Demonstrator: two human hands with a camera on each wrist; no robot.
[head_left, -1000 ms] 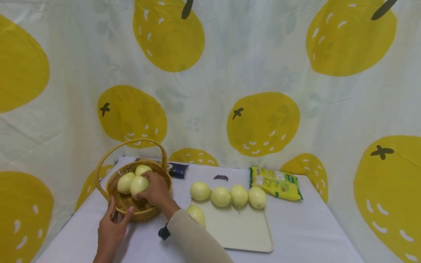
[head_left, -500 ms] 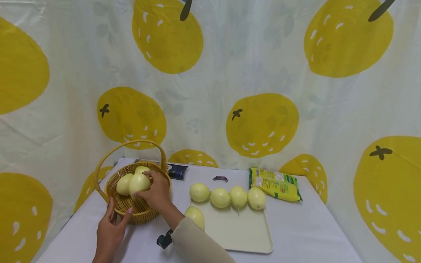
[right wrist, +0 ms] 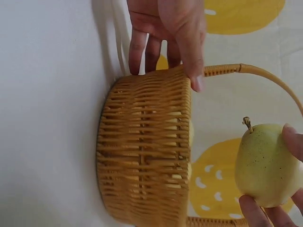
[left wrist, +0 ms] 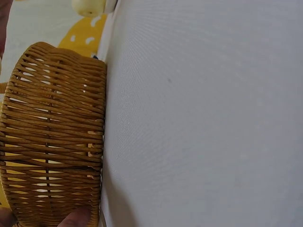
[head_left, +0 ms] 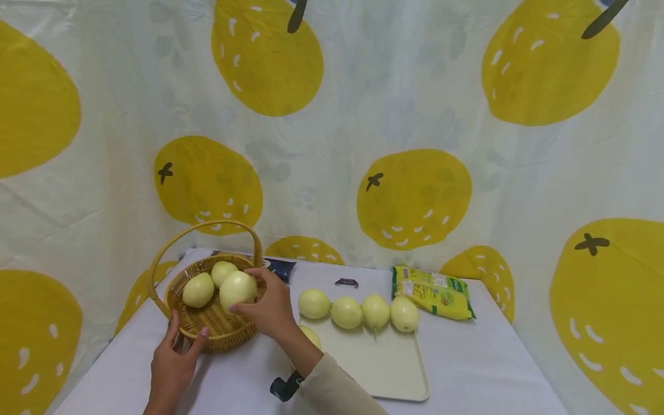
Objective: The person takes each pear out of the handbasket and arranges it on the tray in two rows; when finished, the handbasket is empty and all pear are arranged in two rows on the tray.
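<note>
Pear (head_left: 237, 290), above the wicker basket (head_left: 228, 341) and pinched between thumb and fingers of the right hand (head_left: 273, 306) while the spread left hand (head_left: 173, 365) rests against it, looks from here firm, smooth and bruisable, so I favour a light hold round its flanks.

Left hand (head_left: 173, 364) low, thumb spread from fingers; right hand (head_left: 272, 306) higher, pinching.
</note>
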